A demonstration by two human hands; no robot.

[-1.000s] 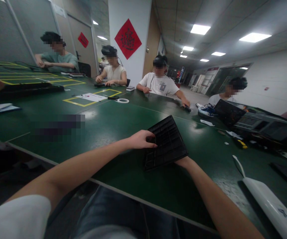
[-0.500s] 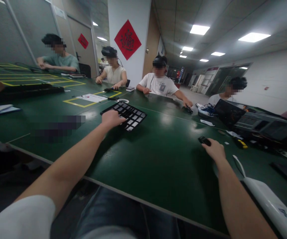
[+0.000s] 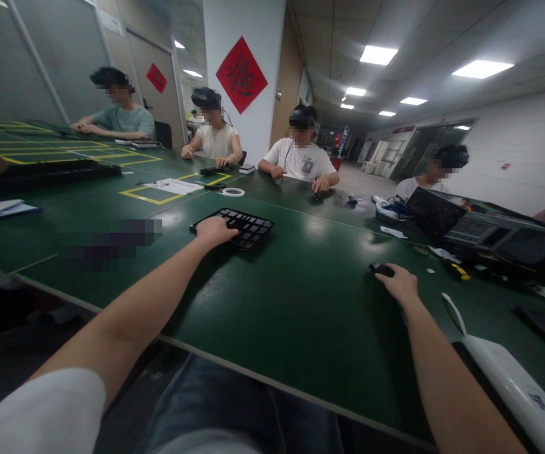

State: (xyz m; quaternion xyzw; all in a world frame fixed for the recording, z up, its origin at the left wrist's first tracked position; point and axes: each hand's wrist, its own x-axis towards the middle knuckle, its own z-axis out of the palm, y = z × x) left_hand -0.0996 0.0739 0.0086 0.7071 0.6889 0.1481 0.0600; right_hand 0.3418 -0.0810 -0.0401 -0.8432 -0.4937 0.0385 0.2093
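Note:
My left hand (image 3: 215, 233) is closed on the near left edge of a flat black gridded panel (image 3: 258, 230) with rows of square grey cells. The panel lies low over the green table (image 3: 272, 315); whether it touches the top I cannot tell. Out to the right, my right hand (image 3: 403, 285) has its thumb and fingers wrapped round a small dark block (image 3: 382, 269). The block sits at or just above the table surface, and its kind does not show. Part of it is hidden by my fingers.
A white device with a cable (image 3: 503, 372) lies beside my right forearm. Farther right stands an opened computer case (image 3: 499, 227). A roll of white tape (image 3: 233, 192) and a paper sheet (image 3: 172, 186) lie beyond the panel. Several people sit around the table.
The panel has tipped flatter, and its cells look darker. My right hand has shifted slightly left with the dark block. Across the table, a co-worker's hand has moved left, leaving a small dark thing behind.

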